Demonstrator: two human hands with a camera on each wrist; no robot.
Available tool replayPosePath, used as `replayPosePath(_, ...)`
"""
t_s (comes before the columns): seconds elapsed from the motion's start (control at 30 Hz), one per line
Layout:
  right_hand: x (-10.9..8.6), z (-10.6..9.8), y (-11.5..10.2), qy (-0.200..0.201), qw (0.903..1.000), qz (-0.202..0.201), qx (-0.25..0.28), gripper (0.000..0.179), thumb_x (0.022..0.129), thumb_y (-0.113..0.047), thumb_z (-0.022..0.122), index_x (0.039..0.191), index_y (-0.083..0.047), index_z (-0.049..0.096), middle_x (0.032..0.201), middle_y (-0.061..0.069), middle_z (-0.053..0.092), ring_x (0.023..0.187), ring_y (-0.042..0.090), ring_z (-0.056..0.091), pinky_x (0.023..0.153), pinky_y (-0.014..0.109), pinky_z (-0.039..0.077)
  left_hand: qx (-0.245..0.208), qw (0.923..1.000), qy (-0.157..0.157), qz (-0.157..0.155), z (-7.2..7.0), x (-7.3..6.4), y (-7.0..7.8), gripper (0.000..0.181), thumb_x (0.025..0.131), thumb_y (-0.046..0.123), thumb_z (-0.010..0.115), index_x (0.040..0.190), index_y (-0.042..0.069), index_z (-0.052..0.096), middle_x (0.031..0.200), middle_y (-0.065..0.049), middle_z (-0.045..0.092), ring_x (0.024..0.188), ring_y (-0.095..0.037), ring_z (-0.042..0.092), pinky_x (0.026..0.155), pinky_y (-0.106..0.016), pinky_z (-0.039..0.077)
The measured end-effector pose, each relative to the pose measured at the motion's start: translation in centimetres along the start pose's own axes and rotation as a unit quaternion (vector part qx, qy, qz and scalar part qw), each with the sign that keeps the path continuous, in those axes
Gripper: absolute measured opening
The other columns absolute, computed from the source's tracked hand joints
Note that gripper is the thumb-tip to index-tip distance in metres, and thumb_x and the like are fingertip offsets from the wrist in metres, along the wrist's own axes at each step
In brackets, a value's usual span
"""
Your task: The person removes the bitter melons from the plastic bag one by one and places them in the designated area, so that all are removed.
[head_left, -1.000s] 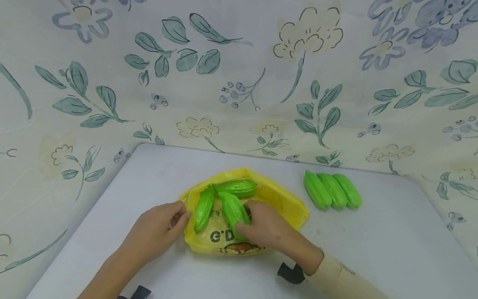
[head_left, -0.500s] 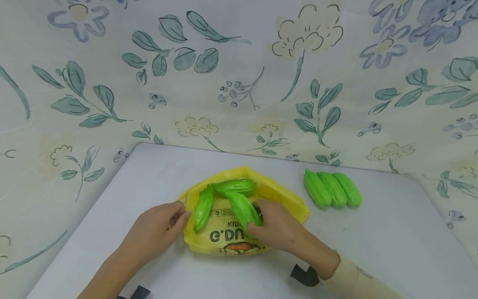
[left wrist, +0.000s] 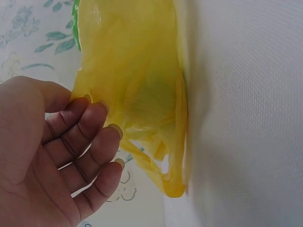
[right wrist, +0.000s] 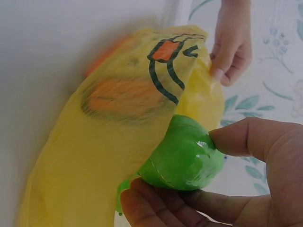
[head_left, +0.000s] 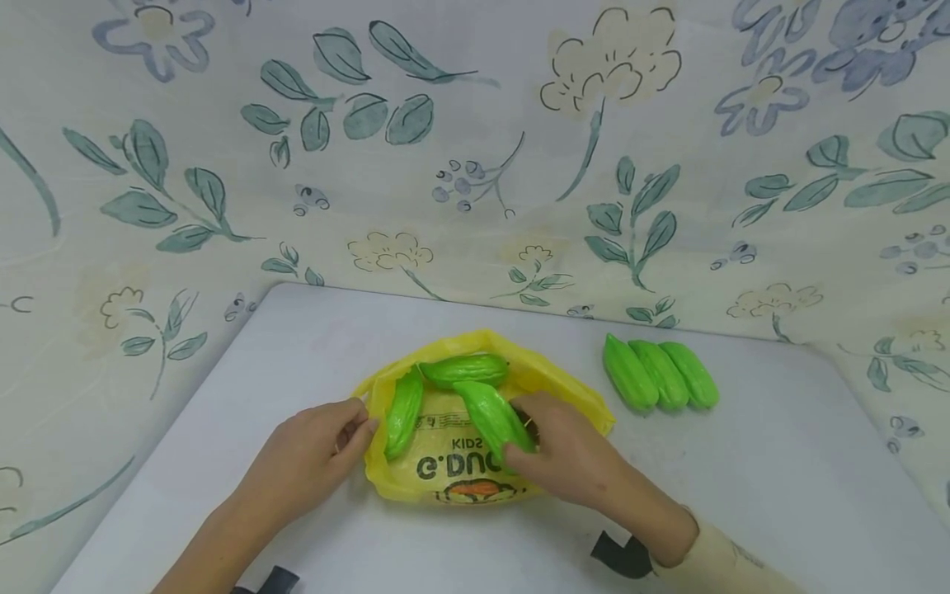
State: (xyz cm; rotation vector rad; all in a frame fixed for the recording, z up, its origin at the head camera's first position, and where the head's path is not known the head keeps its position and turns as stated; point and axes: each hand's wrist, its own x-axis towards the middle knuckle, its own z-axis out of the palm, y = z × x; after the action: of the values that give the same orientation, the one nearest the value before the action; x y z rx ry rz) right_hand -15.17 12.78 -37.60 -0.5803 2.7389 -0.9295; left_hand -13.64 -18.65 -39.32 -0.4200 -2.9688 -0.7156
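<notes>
A yellow plastic bag (head_left: 438,483) with black lettering lies on the table, its mouth open toward the camera. My left hand (head_left: 319,441) pinches the bag's rim at the left; in the left wrist view the thumb and index finger meet on the yellow film (left wrist: 128,52). Inside the bag mouth, my right hand (head_left: 567,458) grips a green ridged bitter melon (head_left: 486,412), thumb on one side and fingers on the other. Its rounded end (right wrist: 187,156) shows in the right wrist view. Two more bitter melons are in the bag, one upright at the left (head_left: 404,412), one crosswise behind (head_left: 467,371).
Three bitter melons (head_left: 659,375) lie side by side on the white table (head_left: 742,478), to the right of the bag. A floral cloth (head_left: 519,181) hangs behind the table. Dark curved pieces (head_left: 622,555) show near both wrists.
My right hand has moved to the right inside the bag with the bitter melon, uncovering more of the printed lettering. The left hand stays at the rim.
</notes>
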Motion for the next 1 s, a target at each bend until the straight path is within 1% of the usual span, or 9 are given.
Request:
replayPosePath(0.13, -0.4, -0.3, 0.1, 0.009, 0.9999, 0.005, -0.006, 0.052, 0.091, -0.022, 0.071, 0.137, 0.001, 0.061, 0.113, 0.004, 0.065, 0.092, 0.013, 0.059, 0.080, 0.032, 0.054, 0.003, 1.0000, -0.003, -0.004, 0.0, 0.0, 0.1, 0.019, 0.103, 0.023, 0.066, 0.086, 0.019, 0.059, 0.067, 0.008, 0.047, 0.063, -0.011, 0.044, 0.058, -0.029, 0.039)
replayPosePath(0.27, -0.9, -0.7, 0.1, 0.019, 0.9998, 0.009, -0.001, 0.054, 0.091, -0.022, 0.072, 0.139, -0.001, 0.061, 0.119, 0.006, 0.065, 0.097, 0.013, 0.061, 0.085, 0.034, 0.056, 0.004, 1.0000, -0.001, -0.003, 0.0, 0.1, 0.0, 0.019, 0.103, 0.023, 0.066, 0.086, 0.019, 0.059, 0.067, 0.008, 0.047, 0.064, -0.011, 0.044, 0.058, -0.029, 0.038)
replayPosePath(0.43, -1.6, -1.2, 0.1, 0.033, 0.9994, 0.007, 0.010, 0.054, 0.091, -0.021, 0.073, 0.140, -0.003, 0.061, 0.121, 0.005, 0.065, 0.101, 0.013, 0.062, 0.089, 0.039, 0.057, 0.006, 1.0000, -0.003, -0.006, 0.0, 0.1, 0.0, 0.017, 0.102, 0.023, 0.067, 0.087, 0.018, 0.060, 0.067, 0.008, 0.047, 0.064, -0.011, 0.044, 0.058, -0.029, 0.039)
replayPosePath(0.63, -2.6, -1.9, 0.1, 0.040, 0.9989, 0.020, 0.013, 0.053, 0.092, -0.023, 0.075, 0.140, -0.005, 0.061, 0.120, 0.002, 0.064, 0.102, 0.011, 0.063, 0.089, 0.037, 0.058, 0.007, 0.9999, -0.007, -0.008, 0.0, 0.1, 0.0, 0.019, 0.102, 0.023, 0.066, 0.086, 0.019, 0.058, 0.067, 0.008, 0.047, 0.063, -0.011, 0.044, 0.058, -0.029, 0.038)
replayPosePath(0.8, -3.4, -2.4, 0.2, 0.047, 0.9985, 0.025, 0.012, 0.052, 0.092, -0.025, 0.075, 0.139, -0.006, 0.063, 0.115, -0.001, 0.064, 0.100, 0.009, 0.063, 0.088, 0.036, 0.058, 0.007, 0.9999, -0.008, -0.010, 0.0, 0.1, 0.0, 0.021, 0.102, 0.023, 0.066, 0.084, 0.019, 0.056, 0.067, 0.007, 0.046, 0.063, -0.011, 0.043, 0.058, -0.029, 0.037)
replayPosePath(1.0, -4.4, -2.9, 0.6, 0.046, 0.9982, 0.035, 0.017, 0.053, 0.092, -0.026, 0.076, 0.139, -0.006, 0.063, 0.113, -0.003, 0.063, 0.100, 0.008, 0.063, 0.088, 0.035, 0.058, 0.004, 0.9999, -0.009, -0.011, 0.1, 0.1, -0.1, 0.022, 0.103, 0.024, 0.066, 0.084, 0.020, 0.056, 0.067, 0.007, 0.046, 0.064, -0.011, 0.043, 0.058, -0.029, 0.038)
